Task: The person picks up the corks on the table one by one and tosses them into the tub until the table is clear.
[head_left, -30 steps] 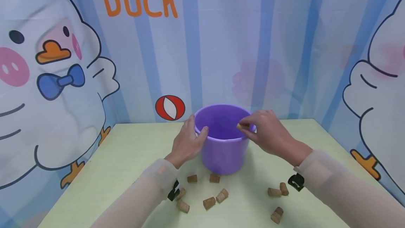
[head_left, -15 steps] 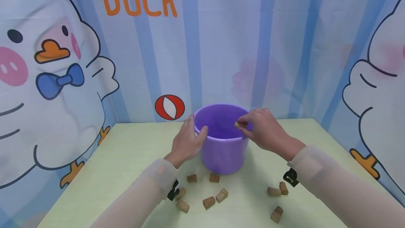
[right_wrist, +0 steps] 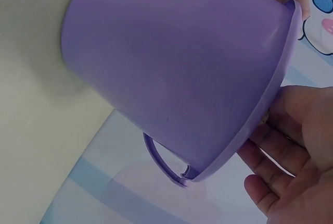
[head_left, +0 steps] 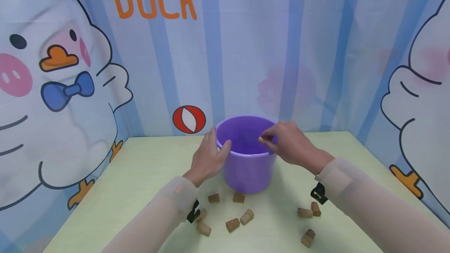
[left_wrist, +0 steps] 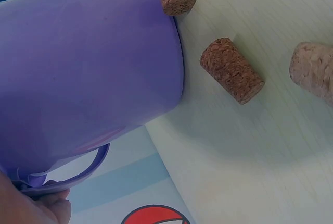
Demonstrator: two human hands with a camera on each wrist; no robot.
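A purple bucket (head_left: 249, 173) stands upright toward the back of the table. At its left rim my left hand (head_left: 209, 157) holds on, the thumb lying at the near edge and the fingers along the outer side. My right hand (head_left: 291, 143) pinches a small cork (head_left: 261, 139) between thumb and fingertips, over the right part of the bucket's opening. Most of that cork is hidden by the fingers. In the right wrist view the fingers (right_wrist: 283, 153) reach behind the bucket's rim. The left wrist view shows a brown cork (left_wrist: 231, 71) beside the bucket's base.
In front of the bucket several corks lie scattered, among them a darker cork (head_left: 232, 225) near the middle. To the right are a pale cork (head_left: 304, 212) and others close by. A printed curtain (head_left: 246, 50) hangs behind the pale green table (head_left: 154, 159).
My right hand has shifted left with the cork, from the bucket's right rim to farther in over the opening. The left hand and the bucket stay where they were.
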